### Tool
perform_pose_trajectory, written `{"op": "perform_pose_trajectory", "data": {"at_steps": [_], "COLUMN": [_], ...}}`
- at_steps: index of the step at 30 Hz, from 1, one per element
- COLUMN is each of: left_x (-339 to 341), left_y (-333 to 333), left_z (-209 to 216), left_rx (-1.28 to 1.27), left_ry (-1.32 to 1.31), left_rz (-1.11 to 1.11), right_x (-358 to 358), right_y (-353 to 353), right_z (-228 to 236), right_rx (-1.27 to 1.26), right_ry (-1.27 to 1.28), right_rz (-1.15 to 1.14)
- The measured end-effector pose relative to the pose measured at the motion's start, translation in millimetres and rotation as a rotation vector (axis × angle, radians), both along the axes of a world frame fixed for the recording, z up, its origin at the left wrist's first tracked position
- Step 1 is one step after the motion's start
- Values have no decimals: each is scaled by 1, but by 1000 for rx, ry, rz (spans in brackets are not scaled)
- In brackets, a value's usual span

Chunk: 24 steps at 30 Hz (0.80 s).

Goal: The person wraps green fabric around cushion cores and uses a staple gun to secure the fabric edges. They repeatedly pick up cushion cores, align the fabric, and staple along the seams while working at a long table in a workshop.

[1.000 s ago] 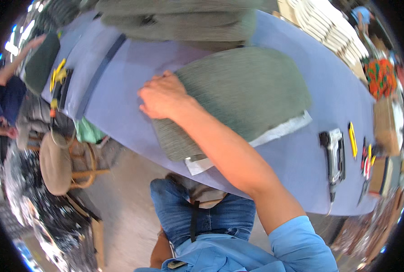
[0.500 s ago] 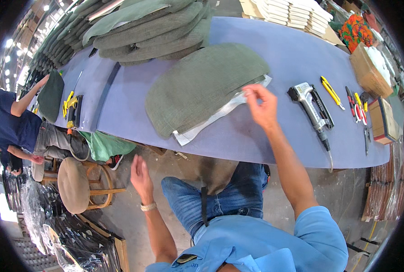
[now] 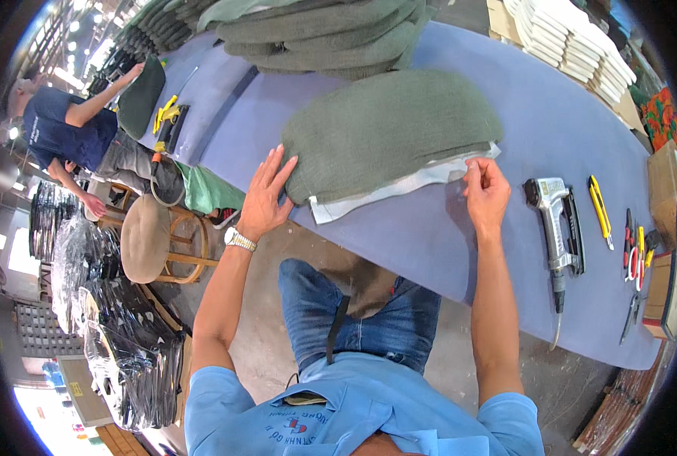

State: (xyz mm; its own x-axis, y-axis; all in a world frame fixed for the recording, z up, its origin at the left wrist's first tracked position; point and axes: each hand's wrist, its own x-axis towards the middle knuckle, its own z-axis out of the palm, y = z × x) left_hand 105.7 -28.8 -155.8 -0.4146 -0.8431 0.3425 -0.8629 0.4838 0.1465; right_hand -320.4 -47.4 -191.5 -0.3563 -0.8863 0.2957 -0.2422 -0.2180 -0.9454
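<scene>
A dark green fabric cushion (image 3: 384, 133) with rounded far corners lies on the blue-covered table in front of me. Along its near edge runs a white cloth strip (image 3: 388, 195), partly out from under the green fabric. My left hand (image 3: 266, 194) rests at the cushion's near left corner, fingers spread. At the strip's right end, my right hand (image 3: 487, 194) has its thumb and fingers pinched together on the white edge.
A tall pile of green cushions (image 3: 331, 38) stands behind. To the right lie a staple gun (image 3: 557, 224) with a hose, a yellow cutter (image 3: 600, 211), scissors (image 3: 636, 258) and cardboard boxes (image 3: 661, 296). At left, a co-worker (image 3: 72, 125) holds a cushion near a stool (image 3: 147, 237).
My left hand has come up from beside my knee to the cushion's left corner. My right hand stays by the strip's right end. The whole view has turned and shifted.
</scene>
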Motion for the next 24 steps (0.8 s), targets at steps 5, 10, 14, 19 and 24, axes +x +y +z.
{"op": "perform_pose_trajectory", "data": {"at_steps": [5, 10, 14, 19, 24], "left_x": [2, -27, -57, -86, -85], "left_y": [-12, -25, -8, 22, 37], "left_z": [8, 13, 19, 26, 36], "left_rx": [-69, -11, -66, -112, -110], "left_ry": [-168, -47, 166, 296, 389], "left_rz": [-111, -262, -283, -223, -164], "right_x": [3, -2, -8, -6, 41], "right_y": [-4, -1, 0, 9, 30], "right_z": [-7, 1, 3, 30, 110], "right_rx": [-21, 50, 62, -1, -157], "right_ry": [71, -87, -207, -262, -283], "right_rz": [-36, -29, -21, -72, 20]}}
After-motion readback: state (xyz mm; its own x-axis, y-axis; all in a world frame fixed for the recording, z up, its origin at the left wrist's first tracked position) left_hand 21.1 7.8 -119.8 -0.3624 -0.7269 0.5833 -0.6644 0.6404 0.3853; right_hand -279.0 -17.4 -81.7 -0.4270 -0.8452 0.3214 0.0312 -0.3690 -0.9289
